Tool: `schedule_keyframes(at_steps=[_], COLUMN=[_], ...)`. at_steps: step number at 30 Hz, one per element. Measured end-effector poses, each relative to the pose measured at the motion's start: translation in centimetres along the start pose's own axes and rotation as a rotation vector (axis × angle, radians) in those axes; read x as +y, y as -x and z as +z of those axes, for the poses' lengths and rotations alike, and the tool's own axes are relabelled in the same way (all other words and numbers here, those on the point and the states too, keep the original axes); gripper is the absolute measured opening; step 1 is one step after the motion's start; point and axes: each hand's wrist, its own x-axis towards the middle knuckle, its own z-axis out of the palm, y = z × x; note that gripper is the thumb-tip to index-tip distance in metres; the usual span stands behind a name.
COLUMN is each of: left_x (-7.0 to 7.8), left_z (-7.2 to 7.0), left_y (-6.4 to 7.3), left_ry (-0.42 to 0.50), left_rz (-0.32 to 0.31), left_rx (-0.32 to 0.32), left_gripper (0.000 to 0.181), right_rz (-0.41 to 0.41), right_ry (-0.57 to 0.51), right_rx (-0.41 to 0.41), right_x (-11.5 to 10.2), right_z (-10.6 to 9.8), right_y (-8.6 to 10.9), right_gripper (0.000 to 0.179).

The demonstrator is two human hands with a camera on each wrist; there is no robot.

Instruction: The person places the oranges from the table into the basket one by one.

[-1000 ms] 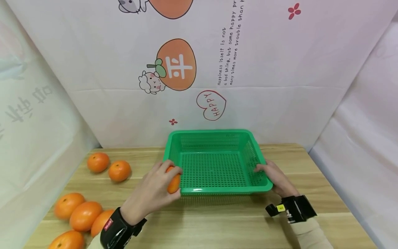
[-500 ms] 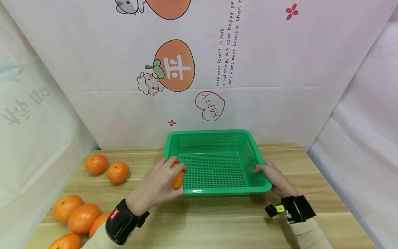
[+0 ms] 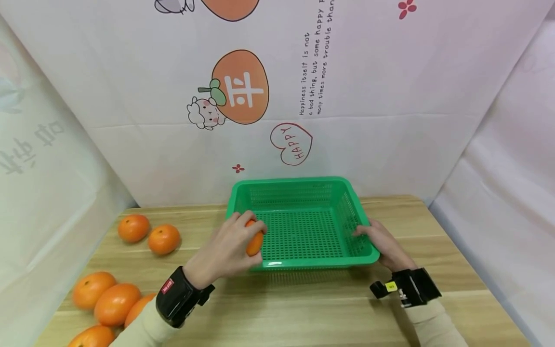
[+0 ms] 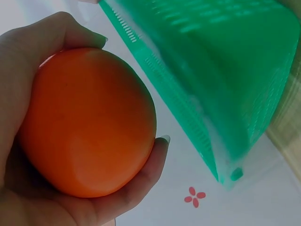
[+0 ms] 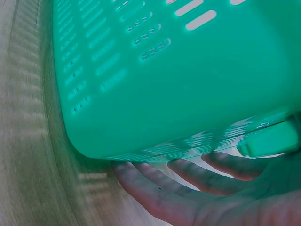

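In the head view my left hand (image 3: pixel 227 246) grips an orange (image 3: pixel 255 242) over the left front part of a green plastic basket (image 3: pixel 321 262). The left wrist view shows thumb and fingers curled round the same orange (image 4: pixel 89 122), with the basket's wall (image 4: pixel 188 94) a little apart from it. At the basket's right side my right hand (image 3: pixel 388 246) holds on, thumb over the rim. In the right wrist view its fingers (image 5: pixel 155 188) lie against the outside of the basket (image 5: pixel 188 84). Nothing lies on the visible basket floor.
Two oranges, one of them this orange (image 3: pixel 164 239), lie at the back left of the wooden table (image 3: pixel 303 313). Several more, including a large orange (image 3: pixel 117 304), lie nearer the front left, partly behind the left forearm. A printed white cloth (image 3: pixel 368 96) stands behind the basket.
My left hand has moved right and slightly up with the orange, further over the basket's left front rim. The right hand keeps its hold and the basket stays in place.
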Motion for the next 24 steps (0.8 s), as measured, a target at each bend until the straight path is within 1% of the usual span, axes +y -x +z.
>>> schedule_keyframes(at_steps=[4, 9, 14, 24], left_x=[-0.4, -0.5, -0.5, -0.9], left_z=[-0.3, -0.8, -0.7, -0.1], left_y=[-0.9, -2.0, -2.7, -4.3], left_ry=[0.009, 0.012, 0.009, 0.026], left_rz=[0.014, 0.013, 0.006, 0.027], left_rx=[0.009, -0.029, -0.064, -0.090], left_gripper=[0.034, 0.034, 0.035, 0.033], right_rz=[0.002, 0.004, 0.003, 0.009], right_ry=[-0.002, -0.009, -0.018, -0.004], right_rx=[0.010, 0.010, 0.005, 0.009], right_x=[-0.1, -0.2, -0.3, 0.0], right_z=[0.0, 0.0, 0.1, 0.1], right_y=[0.0, 0.0, 0.0, 0.0], right_gripper=[0.078, 0.078, 0.079, 0.079])
